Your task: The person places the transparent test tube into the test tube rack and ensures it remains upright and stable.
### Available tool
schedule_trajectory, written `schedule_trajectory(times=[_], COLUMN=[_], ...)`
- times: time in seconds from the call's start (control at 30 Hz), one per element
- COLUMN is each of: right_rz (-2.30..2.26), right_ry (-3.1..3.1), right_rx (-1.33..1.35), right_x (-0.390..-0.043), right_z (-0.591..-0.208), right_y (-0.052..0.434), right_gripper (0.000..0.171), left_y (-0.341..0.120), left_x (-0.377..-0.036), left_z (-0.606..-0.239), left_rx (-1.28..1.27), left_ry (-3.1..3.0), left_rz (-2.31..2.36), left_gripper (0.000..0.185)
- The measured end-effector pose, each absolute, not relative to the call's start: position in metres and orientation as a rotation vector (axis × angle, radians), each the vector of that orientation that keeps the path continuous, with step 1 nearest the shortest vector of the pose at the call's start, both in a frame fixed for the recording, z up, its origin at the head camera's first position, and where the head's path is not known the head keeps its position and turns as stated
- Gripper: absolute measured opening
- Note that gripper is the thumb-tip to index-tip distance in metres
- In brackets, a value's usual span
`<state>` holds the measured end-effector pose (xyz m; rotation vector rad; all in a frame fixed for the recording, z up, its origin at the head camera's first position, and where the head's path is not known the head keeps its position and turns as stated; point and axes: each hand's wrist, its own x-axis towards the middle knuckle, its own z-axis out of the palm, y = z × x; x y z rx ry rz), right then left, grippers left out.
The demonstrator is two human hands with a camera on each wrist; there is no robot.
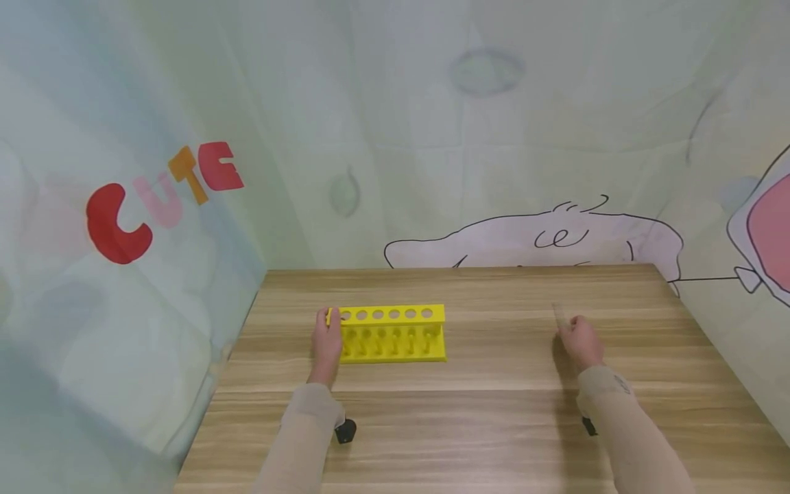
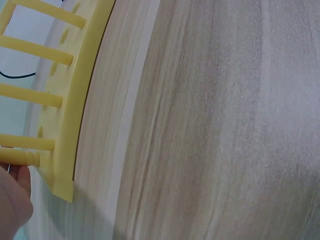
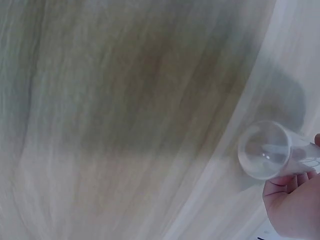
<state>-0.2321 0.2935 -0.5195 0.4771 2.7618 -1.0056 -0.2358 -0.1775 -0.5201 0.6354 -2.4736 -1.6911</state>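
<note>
— What is being done on the left?

— The yellow rack (image 1: 392, 333) is being steadied at its left end by the left hand (image 1: 326, 341), whose fingers are curled round that end. The rack is standing on the wooden table (image 1: 494, 425), left of centre, and all of its top holes are being left empty for now. In the left wrist view the rack's pegs and base (image 2: 75, 100) are being shown close up, with a fingertip (image 2: 15, 200) pressed against the end.

— And on the right?

— A clear tube (image 1: 559, 318) is being held by the right hand (image 1: 583, 341), well apart from the rack. It is being pinched near one end, as the right wrist view shows: its rounded end (image 3: 264, 149) is being pointed toward the camera, above the table.

— Which step is judged to be in hand?

— The tube is likely being picked up while the rack is being braced; nothing is being loaded yet.

— What is being called for next?

— Probably the tube is to be carried leftward, turned upright and lined up over a hole, with the rack being kept still.
</note>
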Motion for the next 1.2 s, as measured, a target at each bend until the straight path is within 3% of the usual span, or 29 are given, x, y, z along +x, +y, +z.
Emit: schedule_trajectory(times=[0.33,0.93,1.2], right_rz=[-1.102,-1.226,-1.227], right_ry=[2.718,2.849,2.847], right_rx=[0.426,0.378,0.384], right_x=[-0.234,-0.234,-0.235], right_z=[-0.509,-0.501,-0.497], right_y=[0.298,0.304,0.304], right_gripper=[0.054,0.036,0.04], left_y=[-0.178,-0.179,-0.179], left_x=[-0.235,-0.236,-0.236], left_z=[-0.519,-0.521,-0.522], left_rx=[0.621,0.613,0.622], left_ry=[-2.471,-2.483,-2.495], left_rz=[-1.703,-1.692,-1.675], left_gripper=[0.05,0.058,0.058])
